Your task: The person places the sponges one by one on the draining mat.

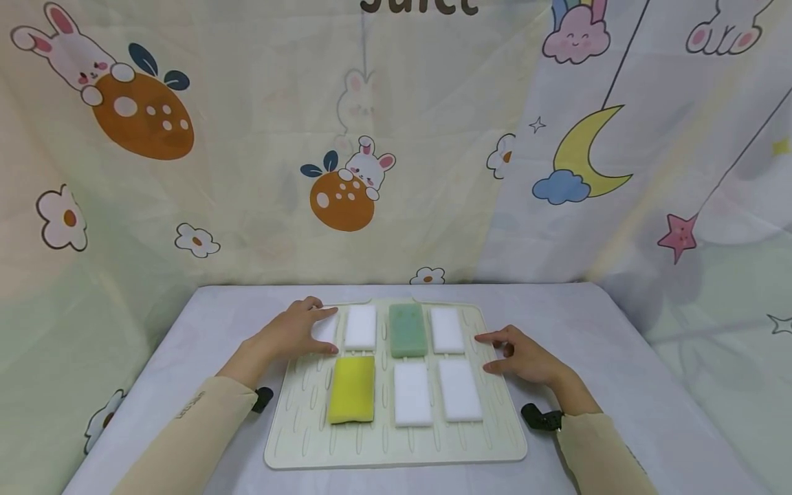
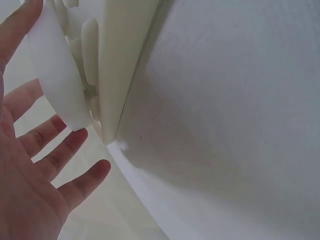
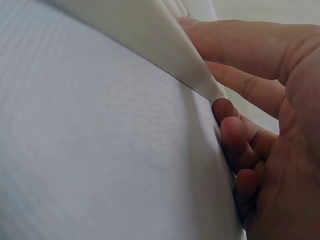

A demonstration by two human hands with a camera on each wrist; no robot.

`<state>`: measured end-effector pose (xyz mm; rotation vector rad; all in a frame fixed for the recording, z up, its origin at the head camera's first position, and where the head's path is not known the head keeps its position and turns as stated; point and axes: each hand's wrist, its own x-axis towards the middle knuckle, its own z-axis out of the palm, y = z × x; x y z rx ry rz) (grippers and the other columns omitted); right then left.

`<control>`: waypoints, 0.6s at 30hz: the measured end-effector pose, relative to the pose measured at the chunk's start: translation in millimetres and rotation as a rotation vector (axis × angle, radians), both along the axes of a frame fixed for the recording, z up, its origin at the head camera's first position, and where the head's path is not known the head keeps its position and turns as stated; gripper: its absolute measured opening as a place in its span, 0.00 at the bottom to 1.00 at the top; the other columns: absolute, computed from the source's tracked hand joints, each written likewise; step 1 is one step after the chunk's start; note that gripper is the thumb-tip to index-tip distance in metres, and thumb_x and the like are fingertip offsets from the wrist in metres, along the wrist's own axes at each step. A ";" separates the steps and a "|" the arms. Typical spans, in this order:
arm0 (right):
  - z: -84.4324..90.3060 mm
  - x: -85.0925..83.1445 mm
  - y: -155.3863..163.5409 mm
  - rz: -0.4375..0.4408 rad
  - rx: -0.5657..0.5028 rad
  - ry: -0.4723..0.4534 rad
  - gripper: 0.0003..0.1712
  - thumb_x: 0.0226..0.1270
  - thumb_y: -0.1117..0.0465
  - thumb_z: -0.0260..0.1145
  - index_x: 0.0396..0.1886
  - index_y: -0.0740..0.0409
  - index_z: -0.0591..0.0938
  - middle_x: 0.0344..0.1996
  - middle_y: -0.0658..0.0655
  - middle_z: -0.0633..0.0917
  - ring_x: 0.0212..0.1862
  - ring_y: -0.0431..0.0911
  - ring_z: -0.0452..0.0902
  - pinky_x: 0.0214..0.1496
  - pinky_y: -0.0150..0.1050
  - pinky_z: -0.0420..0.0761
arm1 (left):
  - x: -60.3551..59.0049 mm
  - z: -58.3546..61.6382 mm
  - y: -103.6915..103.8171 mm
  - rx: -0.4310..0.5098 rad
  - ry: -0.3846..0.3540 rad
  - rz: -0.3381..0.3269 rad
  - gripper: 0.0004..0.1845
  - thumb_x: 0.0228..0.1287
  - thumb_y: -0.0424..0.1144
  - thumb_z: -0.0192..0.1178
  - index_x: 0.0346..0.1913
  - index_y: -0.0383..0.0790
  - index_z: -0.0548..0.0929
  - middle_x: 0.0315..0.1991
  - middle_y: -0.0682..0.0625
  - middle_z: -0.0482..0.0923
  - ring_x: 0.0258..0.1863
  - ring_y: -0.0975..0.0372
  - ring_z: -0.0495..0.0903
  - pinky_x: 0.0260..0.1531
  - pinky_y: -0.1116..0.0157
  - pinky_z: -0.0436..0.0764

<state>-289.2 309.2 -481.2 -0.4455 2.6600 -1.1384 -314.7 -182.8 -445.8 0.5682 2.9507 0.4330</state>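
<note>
Left hand (image 1: 295, 335) lies flat, fingers straight, over the white sponge (image 1: 326, 328) at the mat's (image 1: 396, 450) far-left corner (light and squashy, I'd judge; best pinched by its long edges). Right hand (image 1: 522, 357), fingers loosely curled and holding nothing, rests on the mat's right rim.

It looked like a makeshift staged corner: cartoon rabbit-and-moon fabric sheets (image 1: 396, 137) hung as backdrop behind a white cloth-covered bench (image 1: 588, 323).
</note>
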 end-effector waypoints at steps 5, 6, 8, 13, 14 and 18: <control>0.9 0.3 0.2 -0.001 0.010 0.004 0.37 0.59 0.53 0.80 0.69 0.50 0.81 0.49 0.60 0.71 0.43 0.49 0.61 0.42 0.35 0.65 | 1.9 3.3 3.1 0.002 -0.010 -0.004 0.51 0.53 0.65 0.75 0.78 0.49 0.70 0.72 0.41 0.68 0.70 0.45 0.67 0.66 0.45 0.75; 1.0 0.3 0.2 0.000 0.012 0.004 0.37 0.59 0.53 0.80 0.69 0.50 0.81 0.49 0.60 0.71 0.42 0.49 0.61 0.42 0.35 0.65 | 2.2 3.7 3.5 0.002 -0.011 -0.005 0.51 0.53 0.65 0.75 0.78 0.48 0.70 0.72 0.41 0.68 0.70 0.44 0.68 0.66 0.45 0.75; 1.1 0.5 0.1 0.002 0.010 0.004 0.37 0.59 0.53 0.80 0.69 0.51 0.81 0.49 0.60 0.71 0.42 0.49 0.61 0.42 0.35 0.65 | 2.9 4.4 4.1 0.001 -0.015 -0.004 0.51 0.53 0.64 0.76 0.78 0.48 0.70 0.72 0.41 0.68 0.70 0.44 0.68 0.66 0.45 0.75; 2.2 0.8 -0.9 0.001 0.007 -0.004 0.37 0.59 0.53 0.80 0.69 0.52 0.81 0.48 0.60 0.71 0.42 0.49 0.61 0.42 0.35 0.66 | 3.3 4.1 4.9 -0.014 -0.014 -0.008 0.52 0.53 0.63 0.76 0.78 0.48 0.69 0.71 0.41 0.68 0.69 0.44 0.69 0.64 0.44 0.76; 2.4 0.7 -1.2 -0.001 0.006 -0.007 0.37 0.59 0.53 0.80 0.69 0.52 0.81 0.48 0.60 0.71 0.42 0.49 0.61 0.42 0.35 0.66 | 3.2 3.8 4.9 -0.017 -0.013 -0.009 0.52 0.53 0.63 0.76 0.78 0.48 0.69 0.71 0.41 0.68 0.69 0.44 0.69 0.64 0.44 0.76; 2.3 -0.3 -1.8 -0.001 0.001 -0.012 0.38 0.58 0.53 0.80 0.69 0.52 0.80 0.47 0.60 0.70 0.42 0.48 0.61 0.42 0.35 0.66 | 2.7 2.4 4.7 -0.022 -0.012 -0.005 0.52 0.53 0.63 0.76 0.78 0.48 0.68 0.71 0.41 0.68 0.69 0.43 0.69 0.63 0.43 0.77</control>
